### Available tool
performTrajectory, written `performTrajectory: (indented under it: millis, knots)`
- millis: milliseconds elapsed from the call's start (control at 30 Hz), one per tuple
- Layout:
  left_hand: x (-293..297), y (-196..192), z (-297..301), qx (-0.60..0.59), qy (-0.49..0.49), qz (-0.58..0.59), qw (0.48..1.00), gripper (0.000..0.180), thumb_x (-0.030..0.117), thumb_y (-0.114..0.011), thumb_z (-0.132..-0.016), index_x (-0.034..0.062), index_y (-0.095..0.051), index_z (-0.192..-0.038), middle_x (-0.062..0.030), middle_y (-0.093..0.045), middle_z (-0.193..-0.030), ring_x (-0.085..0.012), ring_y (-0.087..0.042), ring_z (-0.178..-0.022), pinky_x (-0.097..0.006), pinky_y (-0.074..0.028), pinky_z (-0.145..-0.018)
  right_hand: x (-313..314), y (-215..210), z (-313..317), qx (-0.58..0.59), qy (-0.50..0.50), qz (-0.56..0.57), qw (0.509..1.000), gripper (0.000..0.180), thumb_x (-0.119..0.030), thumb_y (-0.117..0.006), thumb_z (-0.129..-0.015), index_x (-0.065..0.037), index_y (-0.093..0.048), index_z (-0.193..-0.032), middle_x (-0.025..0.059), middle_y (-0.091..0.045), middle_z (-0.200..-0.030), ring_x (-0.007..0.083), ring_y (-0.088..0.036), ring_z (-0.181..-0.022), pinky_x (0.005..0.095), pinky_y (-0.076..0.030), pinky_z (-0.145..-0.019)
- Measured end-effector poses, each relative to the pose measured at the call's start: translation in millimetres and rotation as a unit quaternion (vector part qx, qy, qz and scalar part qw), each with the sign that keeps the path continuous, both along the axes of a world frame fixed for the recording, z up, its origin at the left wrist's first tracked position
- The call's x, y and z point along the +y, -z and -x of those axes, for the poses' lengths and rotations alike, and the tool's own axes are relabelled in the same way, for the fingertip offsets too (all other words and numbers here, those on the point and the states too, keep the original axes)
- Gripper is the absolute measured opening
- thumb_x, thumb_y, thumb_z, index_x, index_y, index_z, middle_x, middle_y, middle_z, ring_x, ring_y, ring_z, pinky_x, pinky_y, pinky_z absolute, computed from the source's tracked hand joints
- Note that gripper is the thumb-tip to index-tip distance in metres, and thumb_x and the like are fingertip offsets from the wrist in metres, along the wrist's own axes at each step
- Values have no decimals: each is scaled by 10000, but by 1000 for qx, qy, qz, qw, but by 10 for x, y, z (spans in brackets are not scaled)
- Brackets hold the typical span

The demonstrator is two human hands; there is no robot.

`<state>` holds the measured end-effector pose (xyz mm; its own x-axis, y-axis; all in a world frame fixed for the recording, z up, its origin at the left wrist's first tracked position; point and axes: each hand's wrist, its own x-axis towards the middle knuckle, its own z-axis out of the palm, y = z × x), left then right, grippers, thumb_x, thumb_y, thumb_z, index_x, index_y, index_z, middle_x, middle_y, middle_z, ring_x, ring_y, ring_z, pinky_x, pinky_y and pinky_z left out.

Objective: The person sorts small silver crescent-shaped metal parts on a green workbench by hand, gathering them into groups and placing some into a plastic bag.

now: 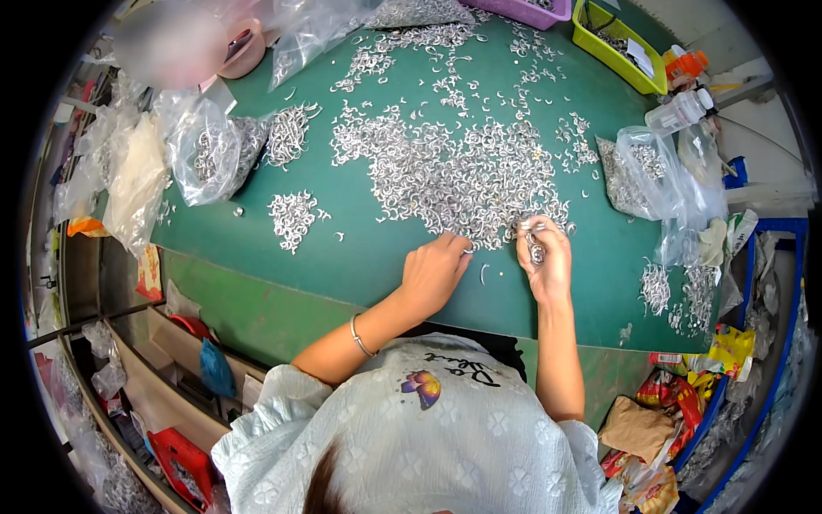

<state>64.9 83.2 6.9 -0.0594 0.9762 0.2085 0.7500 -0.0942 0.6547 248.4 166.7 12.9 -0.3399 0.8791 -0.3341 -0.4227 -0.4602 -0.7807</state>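
A wide heap of small silvery curved metal pieces (462,176) spreads over the green tabletop (342,274). At its near edge my left hand (432,272) reaches in, fingers bent together; what its fingertips pinch, if anything, is hidden. My right hand (550,261) is curled around several of the same curved metal pieces (536,251), which show in the palm. Its fingertips touch the heap's near right edge. Between the hands lies a single thin curved piece (483,274), apart from the heap.
Smaller piles (294,221) of metal pieces lie left, others (656,288) near right. Filled clear bags (210,150) stand left, another (629,180) right. A yellow-green basket (621,47), a purple tray (522,10) and bottles (681,111) sit at the back. Drawers (163,351) flank the table's left.
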Motion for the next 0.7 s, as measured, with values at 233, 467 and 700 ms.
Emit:
performTrajectory:
  millis: [233, 467, 700]
  knots:
    - [39, -7, 115, -431, -29, 98, 897, 115, 131, -634, -881, 26, -604, -915, -4, -517, -696, -106, -474, -567, -254, -358, -477, -30, -74, 5, 242, 4, 129, 962, 279, -232, -490, -940, -54, -503, -725, 55, -445, -684, 148, -386, -550, 246, -300, -380]
    - [-57, -79, 118, -836, 34, 295, 462, 382, 362, -424, -937, 7, -559, -967, -83, -568, -866, -159, -515, -702, -286, -437, -589, -312, -277, 534, -92, 13, -101, 991, 382, -261, -493, -997, -32, -551, -697, 31, -518, -625, 72, -398, -442, 208, -276, -404]
    - [24, -202, 123, -855, 9, 268, 445, 278, 243, -389, -988, 33, -570, -1003, -76, -641, -908, -188, -649, -864, -358, -542, -767, -387, -357, 820, -234, -68, -535, 809, 45, -21, -646, -831, 8, -646, -796, 97, -630, -773, 185, -579, -677, 300, -452, -626]
